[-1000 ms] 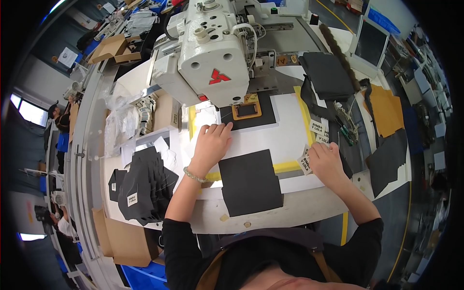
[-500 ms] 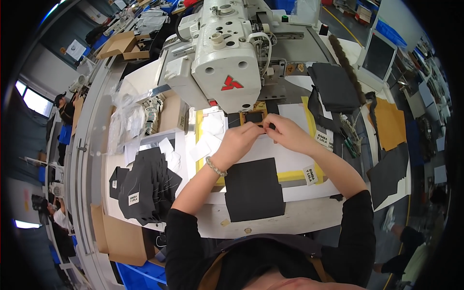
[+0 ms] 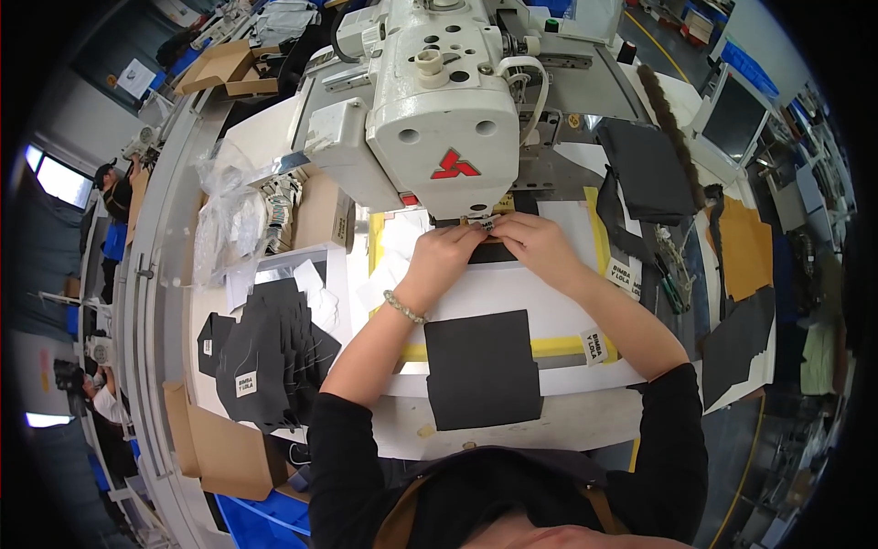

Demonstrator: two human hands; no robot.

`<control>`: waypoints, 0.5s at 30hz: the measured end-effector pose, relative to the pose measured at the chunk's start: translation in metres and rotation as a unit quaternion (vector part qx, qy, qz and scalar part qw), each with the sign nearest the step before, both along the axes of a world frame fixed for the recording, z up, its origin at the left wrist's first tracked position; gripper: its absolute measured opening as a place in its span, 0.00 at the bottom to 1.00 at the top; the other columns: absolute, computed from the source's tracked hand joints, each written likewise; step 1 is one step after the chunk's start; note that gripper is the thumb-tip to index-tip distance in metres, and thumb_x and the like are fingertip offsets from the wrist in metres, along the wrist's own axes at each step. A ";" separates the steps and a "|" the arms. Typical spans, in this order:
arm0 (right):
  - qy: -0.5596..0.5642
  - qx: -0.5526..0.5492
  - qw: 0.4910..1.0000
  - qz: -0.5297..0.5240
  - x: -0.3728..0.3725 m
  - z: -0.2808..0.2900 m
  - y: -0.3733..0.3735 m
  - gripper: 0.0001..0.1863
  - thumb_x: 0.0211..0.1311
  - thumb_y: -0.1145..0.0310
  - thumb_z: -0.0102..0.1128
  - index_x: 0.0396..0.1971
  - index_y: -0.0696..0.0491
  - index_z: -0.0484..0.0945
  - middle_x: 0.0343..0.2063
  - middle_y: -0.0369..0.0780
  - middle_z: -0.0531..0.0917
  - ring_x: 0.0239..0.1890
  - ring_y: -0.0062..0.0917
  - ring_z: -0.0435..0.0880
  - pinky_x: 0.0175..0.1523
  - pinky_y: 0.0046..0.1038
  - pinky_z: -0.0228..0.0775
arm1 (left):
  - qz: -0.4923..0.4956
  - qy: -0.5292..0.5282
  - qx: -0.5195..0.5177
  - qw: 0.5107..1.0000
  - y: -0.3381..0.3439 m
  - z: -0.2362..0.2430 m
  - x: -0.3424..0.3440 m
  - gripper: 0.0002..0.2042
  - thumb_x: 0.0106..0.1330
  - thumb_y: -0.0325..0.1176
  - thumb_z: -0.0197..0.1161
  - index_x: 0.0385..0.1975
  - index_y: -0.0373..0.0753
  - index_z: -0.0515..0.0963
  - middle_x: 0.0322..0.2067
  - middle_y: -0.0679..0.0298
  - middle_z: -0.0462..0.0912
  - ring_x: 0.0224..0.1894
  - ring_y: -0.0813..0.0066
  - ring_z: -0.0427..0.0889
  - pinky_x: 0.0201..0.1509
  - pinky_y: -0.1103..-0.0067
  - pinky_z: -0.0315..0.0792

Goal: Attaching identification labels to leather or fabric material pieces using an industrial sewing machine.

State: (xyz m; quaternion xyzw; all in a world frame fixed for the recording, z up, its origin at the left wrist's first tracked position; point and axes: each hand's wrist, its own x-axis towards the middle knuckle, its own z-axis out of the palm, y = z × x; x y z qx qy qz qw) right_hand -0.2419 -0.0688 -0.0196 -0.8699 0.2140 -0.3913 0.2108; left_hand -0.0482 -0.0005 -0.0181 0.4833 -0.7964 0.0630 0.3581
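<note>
Under the head of a white industrial sewing machine (image 3: 448, 137), my left hand (image 3: 445, 260) and my right hand (image 3: 541, 249) meet at the fingertips. A small white label (image 3: 486, 222) with dark print shows between them, pinched at its two sides. Beneath the fingers lies dark fabric (image 3: 492, 252), partly hidden by them, in the sewing area. Nearer to me, a black fabric panel (image 3: 483, 371) rests flat across the front edge of the white work sheet (image 3: 476, 297), which has yellow tape borders.
Left of me sit a stack of black fabric pieces (image 3: 265, 357), a cardboard box of labels (image 3: 320, 220) and clear plastic bags (image 3: 222, 215). To the right are more black fabric (image 3: 645, 169), a loose label (image 3: 594, 346), thread snips (image 3: 672, 295) and a screen (image 3: 734, 112).
Both hands have moved slightly forward, closer to the machine head. The white label has come into sight between the fingertips. The whole view has shifted a little.
</note>
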 end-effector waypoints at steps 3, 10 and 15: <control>0.046 -0.072 0.996 -0.003 -0.001 -0.003 0.000 0.08 0.51 0.77 0.63 0.34 0.55 0.80 0.36 0.39 0.83 0.34 0.35 0.83 0.41 0.31 0.78 | 0.012 -0.060 -0.019 0.998 0.002 0.002 0.000 0.09 0.51 0.25 0.62 0.34 0.40 0.81 0.35 0.65 0.85 0.34 0.68 0.84 0.35 0.75 0.79; 0.070 -0.127 0.989 -0.014 -0.002 -0.002 0.000 0.09 0.50 0.76 0.60 0.33 0.56 0.81 0.36 0.39 0.83 0.35 0.33 0.84 0.43 0.31 0.77 | 0.020 -0.117 -0.017 0.993 0.009 0.009 0.000 0.12 0.49 0.26 0.62 0.35 0.41 0.82 0.36 0.68 0.86 0.37 0.73 0.83 0.34 0.77 0.76; 0.080 -0.134 0.988 -0.010 0.001 -0.003 -0.002 0.10 0.49 0.76 0.60 0.34 0.56 0.81 0.36 0.39 0.83 0.36 0.33 0.84 0.43 0.31 0.77 | 0.024 -0.135 -0.027 0.990 0.009 0.007 0.001 0.11 0.52 0.28 0.64 0.36 0.40 0.82 0.37 0.67 0.86 0.38 0.73 0.83 0.34 0.77 0.76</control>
